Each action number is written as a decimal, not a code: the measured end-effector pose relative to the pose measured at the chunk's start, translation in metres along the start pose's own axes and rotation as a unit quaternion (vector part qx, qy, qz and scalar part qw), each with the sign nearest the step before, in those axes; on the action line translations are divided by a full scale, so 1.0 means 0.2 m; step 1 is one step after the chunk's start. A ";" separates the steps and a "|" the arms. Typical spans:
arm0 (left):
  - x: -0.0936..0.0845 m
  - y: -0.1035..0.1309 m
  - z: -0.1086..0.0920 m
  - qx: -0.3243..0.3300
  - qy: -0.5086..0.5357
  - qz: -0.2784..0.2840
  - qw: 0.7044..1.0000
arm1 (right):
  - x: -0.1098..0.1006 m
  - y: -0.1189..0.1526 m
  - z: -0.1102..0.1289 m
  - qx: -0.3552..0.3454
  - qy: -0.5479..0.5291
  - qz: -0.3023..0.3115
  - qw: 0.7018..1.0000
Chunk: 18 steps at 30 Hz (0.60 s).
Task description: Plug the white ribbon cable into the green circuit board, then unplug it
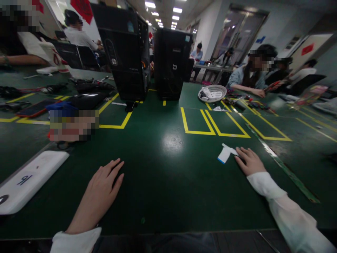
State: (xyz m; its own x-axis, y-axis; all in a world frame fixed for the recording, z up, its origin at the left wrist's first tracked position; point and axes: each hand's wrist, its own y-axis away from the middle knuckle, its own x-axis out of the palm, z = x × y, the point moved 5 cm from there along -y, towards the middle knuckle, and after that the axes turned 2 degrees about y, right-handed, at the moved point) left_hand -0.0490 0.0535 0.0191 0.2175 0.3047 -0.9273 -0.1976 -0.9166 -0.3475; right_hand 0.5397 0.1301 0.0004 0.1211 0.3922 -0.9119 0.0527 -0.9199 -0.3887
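Note:
My left hand (104, 188) lies on the green table (168, 196) at the left, fingers a little apart and holding nothing. At the right, my right hand (249, 161) rests on the table with its fingers spread. Its fingertips are beside or touching a small white paper piece (224, 154) with a blue edge. Whether they press on the paper cannot be made out. A long white case (34, 179) with dark markings lies to the left of my left hand.
Two black computer towers (126, 52) stand at the back middle. A white basket (212, 93) holds small items. Cables and a blue cloth-like item (61, 108) lie at the left. A green strip (292, 179) is right of my right hand. Several people sit around.

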 end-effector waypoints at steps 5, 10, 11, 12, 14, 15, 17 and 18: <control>0.00 0.00 0.00 -0.004 -0.001 0.003 1.000 | -0.01 -0.18 0.44 -0.116 -0.125 -0.024 0.985; 0.00 0.00 0.01 -0.006 0.005 0.003 1.000 | -0.12 -0.24 0.93 -0.224 -0.200 -0.024 0.953; 0.00 0.00 0.01 -0.007 0.005 0.002 1.000 | -0.15 -0.24 1.02 -0.246 -0.213 -0.021 0.945; 0.00 0.00 0.01 -0.008 0.005 0.002 1.000 | -0.18 -0.23 1.11 -0.266 -0.224 -0.017 0.937; 0.01 0.00 0.01 -0.009 0.005 0.005 1.000 | -0.22 -0.20 1.26 -0.303 -0.242 -0.006 0.922; 0.01 0.00 0.01 -0.010 0.005 0.005 1.000 | -0.24 -0.18 1.32 -0.316 -0.251 -0.001 0.915; 0.00 0.00 0.01 -0.011 0.005 0.005 1.000 | -0.28 -0.14 1.43 -0.332 -0.267 0.005 0.905; 0.00 0.00 0.01 -0.012 0.006 0.004 1.000 | -0.30 -0.11 1.48 -0.335 -0.275 0.008 0.901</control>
State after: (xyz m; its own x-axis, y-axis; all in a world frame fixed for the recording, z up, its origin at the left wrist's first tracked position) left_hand -0.0499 0.0548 0.0189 0.2279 0.2947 -0.9280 -0.1763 -0.9249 -0.3370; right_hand 0.2382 0.1273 0.0242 -0.3722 0.1508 -0.9158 0.6645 -0.6456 -0.3764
